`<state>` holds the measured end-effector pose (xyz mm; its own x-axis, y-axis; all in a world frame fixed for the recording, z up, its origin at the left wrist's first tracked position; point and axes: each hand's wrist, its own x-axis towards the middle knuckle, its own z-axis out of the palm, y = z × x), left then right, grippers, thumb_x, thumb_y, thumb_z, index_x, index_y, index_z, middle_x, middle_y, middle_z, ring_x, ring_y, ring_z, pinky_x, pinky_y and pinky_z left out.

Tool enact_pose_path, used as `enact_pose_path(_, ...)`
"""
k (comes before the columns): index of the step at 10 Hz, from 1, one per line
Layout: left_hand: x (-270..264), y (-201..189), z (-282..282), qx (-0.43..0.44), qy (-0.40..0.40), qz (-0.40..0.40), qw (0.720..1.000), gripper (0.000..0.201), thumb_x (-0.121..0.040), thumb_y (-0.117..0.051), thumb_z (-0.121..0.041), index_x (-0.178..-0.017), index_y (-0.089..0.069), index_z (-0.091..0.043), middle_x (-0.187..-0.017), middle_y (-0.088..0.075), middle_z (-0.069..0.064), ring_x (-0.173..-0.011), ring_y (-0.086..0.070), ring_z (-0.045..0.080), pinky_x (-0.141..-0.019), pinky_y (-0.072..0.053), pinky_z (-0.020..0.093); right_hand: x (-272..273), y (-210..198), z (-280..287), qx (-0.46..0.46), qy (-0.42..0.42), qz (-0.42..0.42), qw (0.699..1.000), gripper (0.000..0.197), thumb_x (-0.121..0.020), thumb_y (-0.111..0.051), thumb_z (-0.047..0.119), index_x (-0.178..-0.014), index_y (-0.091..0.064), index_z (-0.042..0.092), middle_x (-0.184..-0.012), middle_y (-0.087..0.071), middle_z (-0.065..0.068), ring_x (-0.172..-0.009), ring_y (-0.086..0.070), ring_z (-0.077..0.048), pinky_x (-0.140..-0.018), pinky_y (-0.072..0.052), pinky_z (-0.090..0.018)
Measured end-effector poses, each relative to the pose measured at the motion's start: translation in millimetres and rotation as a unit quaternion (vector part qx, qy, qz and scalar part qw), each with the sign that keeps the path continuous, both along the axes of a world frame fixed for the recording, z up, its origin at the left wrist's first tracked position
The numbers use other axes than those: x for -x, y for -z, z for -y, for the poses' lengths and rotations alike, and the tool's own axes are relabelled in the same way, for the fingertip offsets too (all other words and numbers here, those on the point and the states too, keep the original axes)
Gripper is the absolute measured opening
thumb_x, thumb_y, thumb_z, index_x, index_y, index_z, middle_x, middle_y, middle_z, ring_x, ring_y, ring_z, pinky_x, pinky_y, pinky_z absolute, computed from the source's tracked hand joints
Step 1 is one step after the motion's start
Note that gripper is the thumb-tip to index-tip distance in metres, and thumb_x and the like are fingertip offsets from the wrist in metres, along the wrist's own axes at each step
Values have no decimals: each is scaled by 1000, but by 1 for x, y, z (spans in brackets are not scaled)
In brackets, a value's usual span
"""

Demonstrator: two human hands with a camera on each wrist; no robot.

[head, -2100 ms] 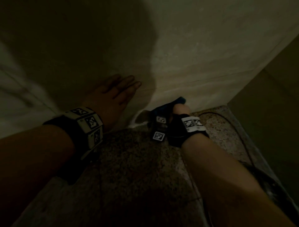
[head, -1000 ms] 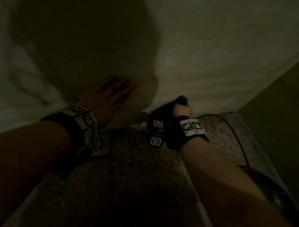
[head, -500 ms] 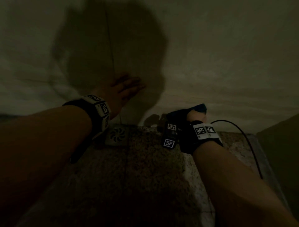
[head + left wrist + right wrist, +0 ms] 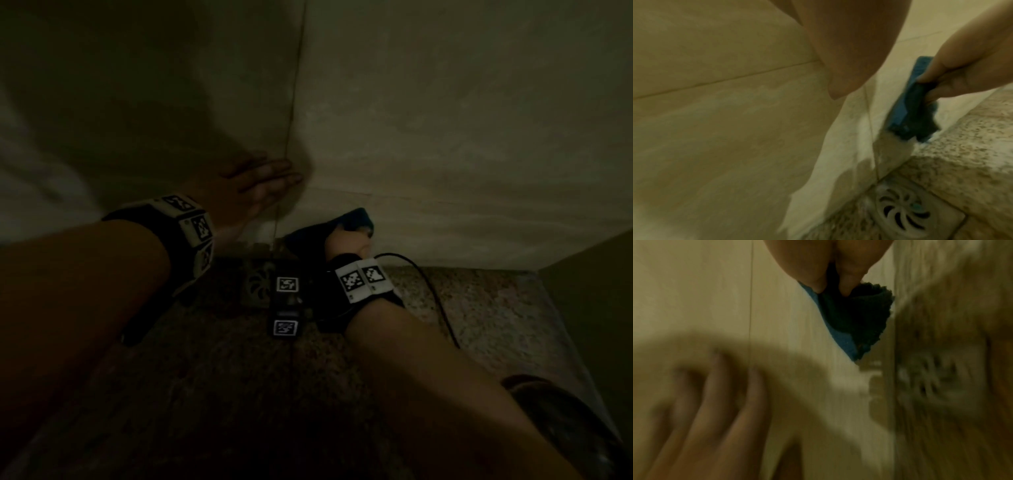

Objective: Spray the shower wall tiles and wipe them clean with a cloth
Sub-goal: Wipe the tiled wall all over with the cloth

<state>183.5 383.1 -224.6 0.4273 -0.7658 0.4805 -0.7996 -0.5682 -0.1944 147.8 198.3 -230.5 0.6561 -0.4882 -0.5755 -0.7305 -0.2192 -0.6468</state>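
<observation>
The beige shower wall tiles [image 4: 445, 120] fill the top of the head view, with a vertical grout line [image 4: 293, 102]. My left hand [image 4: 253, 192] lies flat on the wall, fingers straight. My right hand [image 4: 346, 241] grips a bunched blue cloth [image 4: 356, 219] and holds it against the bottom of the wall, just above the floor. The left wrist view shows the blue cloth [image 4: 914, 107] pressed on the tile by my right hand [image 4: 953, 78]. In the blurred right wrist view the cloth [image 4: 855, 318] hangs from my fingertips [image 4: 816, 283]. No spray bottle is in view.
A speckled granite floor [image 4: 479, 308] meets the wall. A metal floor drain [image 4: 902, 209] sits in the floor at the wall's foot, below my left wrist. A black cable [image 4: 435, 298] runs along my right forearm. A darker side wall [image 4: 599, 291] closes the right.
The view has swung left along the wall, bringing the vertical grout line and the drain into sight. My right hand with the cloth has moved left along the wall's foot; the left hand stays flat.
</observation>
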Motion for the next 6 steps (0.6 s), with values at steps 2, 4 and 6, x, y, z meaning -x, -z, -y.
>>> enact_pose_path(2, -2, 13, -23, 52, 21, -233, 971, 57, -101, -35, -17, -150, -8, -9, -158, -12, 1, -145, -9, 14, -118, -1, 29, -4, 25, -62, -74, -41, 45, 995, 47, -102, -38, 23, -143, -27, 3, -141, -43, -17, -125, -46, -30, -102, -38, -37)
enact_pose_path(4, 7, 9, -21, 81, -66, -246, 964, 45, -102, -25, -37, -144, -16, -51, -151, -29, -17, -140, -17, -4, -117, -9, 22, -7, 24, -49, -1, -124, -2, 992, 47, -100, -39, 28, -141, -36, 4, -140, -43, -19, -125, -46, -30, -99, -40, -35)
enact_pose_path(6, 8, 14, -10, 0, -69, -220, 973, 50, -103, -3, -23, -141, -33, -13, -145, -39, 15, -143, 4, 3, -112, 9, 14, -20, 12, -3, 153, -273, -94, 945, 56, -102, -37, 27, -150, -13, 12, -143, -39, -16, -126, -44, -31, -94, -41, -38)
